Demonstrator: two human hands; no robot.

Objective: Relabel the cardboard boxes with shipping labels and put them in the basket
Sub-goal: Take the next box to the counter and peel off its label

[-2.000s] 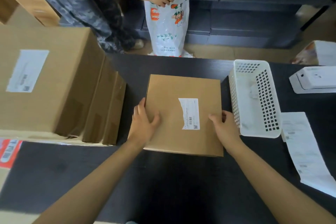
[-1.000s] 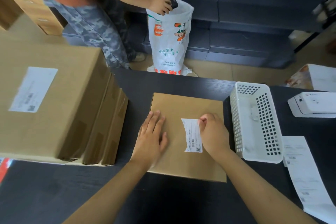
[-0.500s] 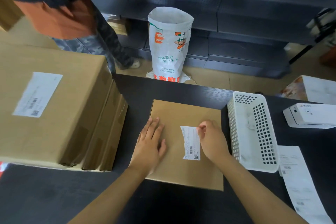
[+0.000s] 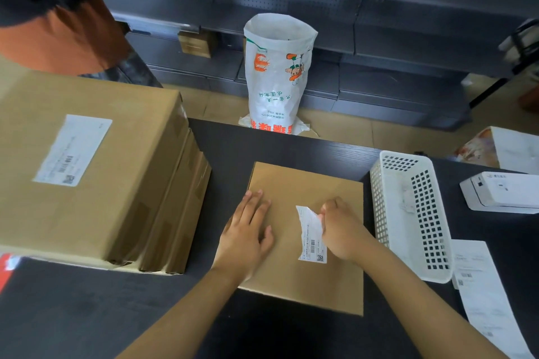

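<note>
A flat cardboard box (image 4: 309, 280) lies on the dark table (image 4: 87, 315) in front of me. A white shipping label (image 4: 311, 237) with a barcode is stuck on its top. My right hand (image 4: 342, 230) pinches the label's upper right edge, and that upper part is lifted and curled off the cardboard. My left hand (image 4: 246, 237) lies flat on the box's left half, fingers spread, holding it down. A white perforated basket (image 4: 420, 218) stands just right of the box.
A stack of large cardboard boxes (image 4: 96, 172) with a label fills the left of the table. A white label printer (image 4: 501, 192) and a strip of labels (image 4: 484, 294) lie at the right. Beyond the table stand a white printed sack (image 4: 278, 76), grey shelves and a person in an orange top (image 4: 55, 23).
My right hand moved from the box's right edge onto the label and has peeled its upper part up. My left hand slid onto the box top. The other person stepped left, away from the sack.
</note>
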